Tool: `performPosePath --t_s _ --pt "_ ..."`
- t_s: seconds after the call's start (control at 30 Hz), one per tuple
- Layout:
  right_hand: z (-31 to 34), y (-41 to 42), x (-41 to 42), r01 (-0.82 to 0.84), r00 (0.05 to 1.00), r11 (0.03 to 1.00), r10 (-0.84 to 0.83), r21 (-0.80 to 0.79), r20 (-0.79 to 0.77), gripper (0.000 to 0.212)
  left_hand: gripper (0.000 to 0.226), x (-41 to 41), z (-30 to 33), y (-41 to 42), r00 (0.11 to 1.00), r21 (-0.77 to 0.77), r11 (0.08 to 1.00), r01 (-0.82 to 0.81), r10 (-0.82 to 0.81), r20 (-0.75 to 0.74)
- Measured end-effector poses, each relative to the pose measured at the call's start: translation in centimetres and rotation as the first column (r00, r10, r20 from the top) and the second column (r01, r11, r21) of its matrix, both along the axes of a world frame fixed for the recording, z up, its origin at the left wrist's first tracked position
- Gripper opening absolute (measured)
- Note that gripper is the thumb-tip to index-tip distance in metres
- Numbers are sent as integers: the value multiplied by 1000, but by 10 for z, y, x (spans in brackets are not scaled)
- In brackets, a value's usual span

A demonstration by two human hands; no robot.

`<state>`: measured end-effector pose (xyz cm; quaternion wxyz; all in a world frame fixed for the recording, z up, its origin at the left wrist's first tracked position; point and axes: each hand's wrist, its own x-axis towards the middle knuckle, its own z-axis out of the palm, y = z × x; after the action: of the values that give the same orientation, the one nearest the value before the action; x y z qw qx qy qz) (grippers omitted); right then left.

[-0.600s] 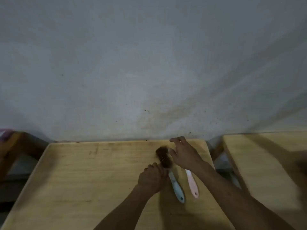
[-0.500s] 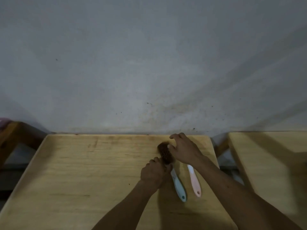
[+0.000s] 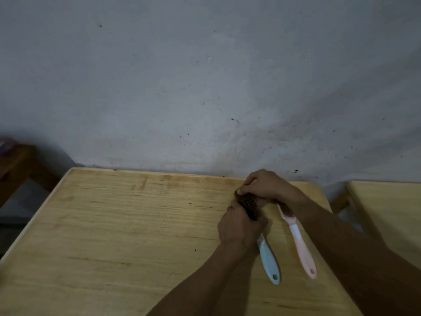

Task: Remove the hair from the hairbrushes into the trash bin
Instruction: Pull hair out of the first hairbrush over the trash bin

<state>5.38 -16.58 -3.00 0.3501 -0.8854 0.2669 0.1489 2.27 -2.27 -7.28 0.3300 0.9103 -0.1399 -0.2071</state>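
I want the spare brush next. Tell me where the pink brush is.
In the head view, the pink brush lies on the wooden table, right of the blue brush, its head under the right hand.

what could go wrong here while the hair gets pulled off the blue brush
No trash bin is in view, so hair pulled by the right hand may drop onto the table. The right forearm lies over the pink brush near the table's right edge and could knock it off. The left hand holds the blue brush near its head, so it may twist.
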Motion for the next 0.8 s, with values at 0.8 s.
performPosePath --t_s 0.8 --pt "52 275 0 -435 882 819 304 374 361 43 29 -32 15 289 828 -670 600 -436 560 -37"
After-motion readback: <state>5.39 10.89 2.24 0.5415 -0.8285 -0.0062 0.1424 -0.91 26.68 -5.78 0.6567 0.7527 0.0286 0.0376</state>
